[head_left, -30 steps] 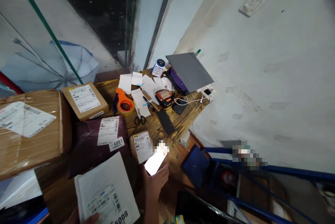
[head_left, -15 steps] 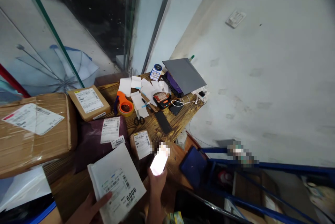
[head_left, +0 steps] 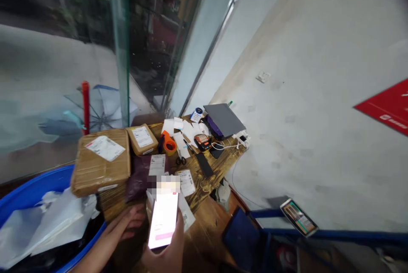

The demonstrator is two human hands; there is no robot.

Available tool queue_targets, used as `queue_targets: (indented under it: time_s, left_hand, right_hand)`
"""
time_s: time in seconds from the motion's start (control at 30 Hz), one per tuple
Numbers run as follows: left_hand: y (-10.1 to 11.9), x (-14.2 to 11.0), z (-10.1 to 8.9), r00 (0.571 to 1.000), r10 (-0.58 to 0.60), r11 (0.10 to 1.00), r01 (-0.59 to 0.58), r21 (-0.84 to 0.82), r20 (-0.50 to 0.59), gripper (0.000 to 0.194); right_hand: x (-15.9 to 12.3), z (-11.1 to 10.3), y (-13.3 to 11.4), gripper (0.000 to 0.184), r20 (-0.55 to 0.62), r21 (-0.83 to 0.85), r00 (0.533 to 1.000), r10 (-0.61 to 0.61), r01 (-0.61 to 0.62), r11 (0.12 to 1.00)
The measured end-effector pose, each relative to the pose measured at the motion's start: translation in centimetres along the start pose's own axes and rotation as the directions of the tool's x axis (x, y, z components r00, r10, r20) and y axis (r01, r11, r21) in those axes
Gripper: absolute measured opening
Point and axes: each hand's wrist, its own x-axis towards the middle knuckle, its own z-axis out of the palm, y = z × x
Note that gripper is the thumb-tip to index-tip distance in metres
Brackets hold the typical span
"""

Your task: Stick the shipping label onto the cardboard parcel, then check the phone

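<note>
One lit phone [head_left: 163,222] is held over the near edge of the tabletop [head_left: 199,184], where the middle of a white packet [head_left: 186,213] is covered by it. The phone is clamped in the grip of the right hand [head_left: 174,247], its screen faced toward the head camera, probably so that it can be read; its upper end is masked by blurred blocks. Just beside it, the fingers of the left hand [head_left: 127,222] are stretched out and parted, and nothing is seen held in them; whether the packet is touched by them cannot be told. Beyond the phone, a purple parcel [head_left: 137,175] and a small box [head_left: 185,183] are partly hidden. Behind these, a large box [head_left: 102,164] and a medium box [head_left: 142,139] are set side by side, labels upward, presumably to be kept readable. Farther along, an orange tape dispenser [head_left: 167,143], scissors [head_left: 180,160], paper slips [head_left: 181,145] and a dark phone [head_left: 204,164] are scattered, seemingly left within reach. At the far end, a grey board [head_left: 225,119] is propped over a purple bundle [head_left: 213,126]. On the left, the space beside the boxes is taken up by a blue bin [head_left: 47,181], filled with crumpled plastic [head_left: 60,222].
</note>
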Motion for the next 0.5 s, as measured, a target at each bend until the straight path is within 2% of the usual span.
queue_targets:
  time_s: [0.1,0.13,0.2,0.27,0.33,0.43,0.5]
  left_hand:
    - [3.4,-4.2,-1.4,0.982,0.179,0.954,-0.161,-0.251,0.053,0.065]
    - [4.1,-5.5,-2.1,0.973,0.23,0.935,-0.217,-0.281,0.014,0.063]
    - [4.9,-7.5,-4.0,0.957,0.272,0.93,-0.289,-0.227,-0.102,0.065]
    - [4.7,-9.2,-6.5,0.921,0.291,0.938,-0.328,-0.113,-0.261,0.066]
    - [3.9,-11.0,-9.3,0.859,0.322,0.934,-0.358,-0.017,-0.398,0.063]
    - [2.6,-14.9,-13.0,0.789,0.347,0.921,-0.389,0.025,-0.506,0.061]
    - [1.9,-18.1,-15.0,0.781,0.334,0.915,-0.404,-0.018,-0.528,0.06]
  right_hand:
    - [-2.7,2.8,-4.8,0.088,0.082,0.072,0.995,-0.057,0.052,0.996]
    - [-3.8,3.6,-6.2,0.089,0.099,0.078,0.992,-0.077,0.069,0.995]
    - [-6.1,4.9,-8.4,0.09,0.116,0.065,0.985,-0.128,0.121,0.991]
    - [-8.6,6.0,-10.2,0.09,0.168,0.055,0.968,-0.184,0.177,0.983]
    - [-11.3,6.7,-11.8,0.091,0.225,0.073,0.946,-0.233,0.222,0.972]
    - [-15.3,7.5,-13.8,0.092,0.281,0.11,0.907,-0.315,0.295,0.949]
    - [-18.1,8.0,-15.0,0.091,0.31,0.138,0.885,-0.348,0.321,0.937]
